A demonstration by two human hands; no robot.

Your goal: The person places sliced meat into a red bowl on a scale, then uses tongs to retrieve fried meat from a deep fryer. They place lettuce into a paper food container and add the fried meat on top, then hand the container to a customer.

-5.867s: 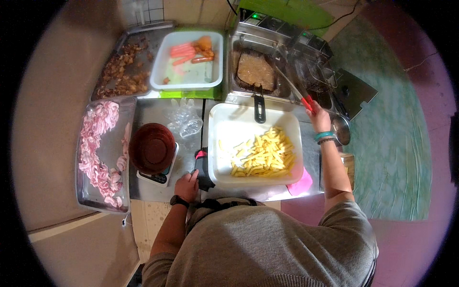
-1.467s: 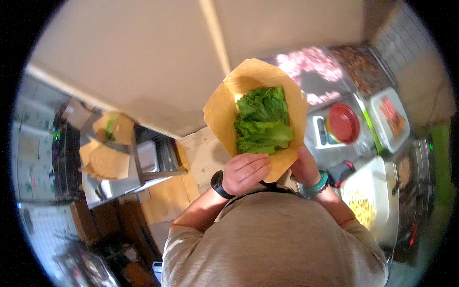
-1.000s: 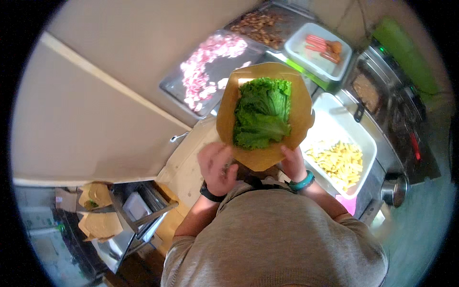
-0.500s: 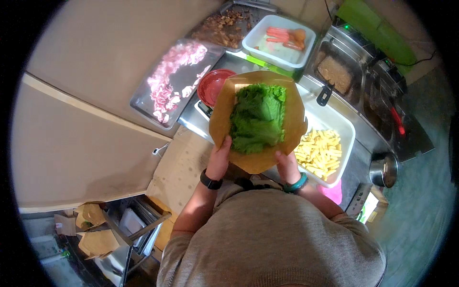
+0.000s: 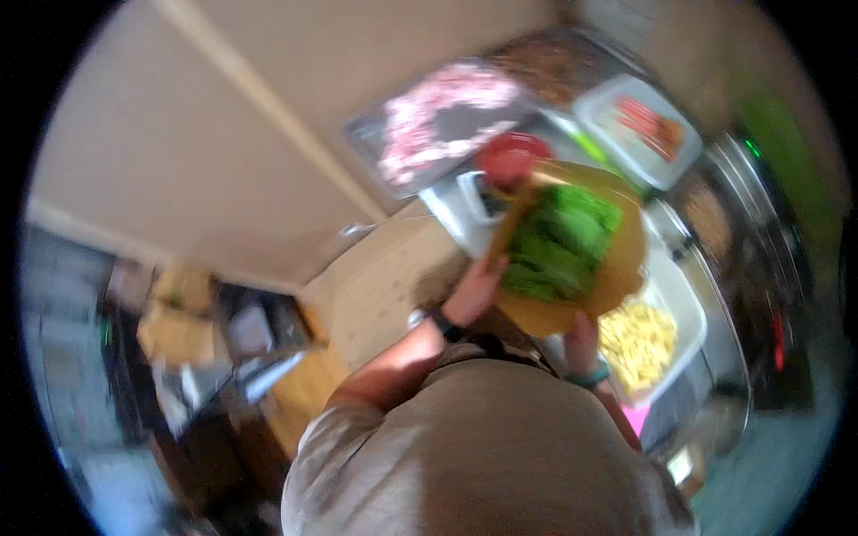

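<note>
Both my hands hold an unfolded brown paper food box point(image 5: 633, 246) in front of my body. Green lettuce leaves point(image 5: 559, 241) lie inside it, reaching up toward its sides. My left hand point(image 5: 475, 290) grips the box's near left edge. At its near edge on the right, my right hand point(image 5: 582, 344) is closed on it, partly blurred. Just right of the box, pale cut potato fries point(image 5: 637, 344) sit in a white tub point(image 5: 690, 304). A red bowl point(image 5: 509, 161) stands behind the box, on or beside a small white-edged device point(image 5: 474, 192).
Raw pink meat point(image 5: 429, 143) lies on a metal tray at the back left. Behind are browned pieces point(image 5: 545, 67) and a white tub point(image 5: 608, 147) holding red sticks and sausages. Fryers point(image 5: 724, 223) line the right. More brown paper boxes point(image 5: 183, 313) are stacked at lower left.
The view has turned, so the counter has shifted right and the lower-left shelf shows more. The box with lettuce is still in both hands, now tilted. The picture is blurred.
</note>
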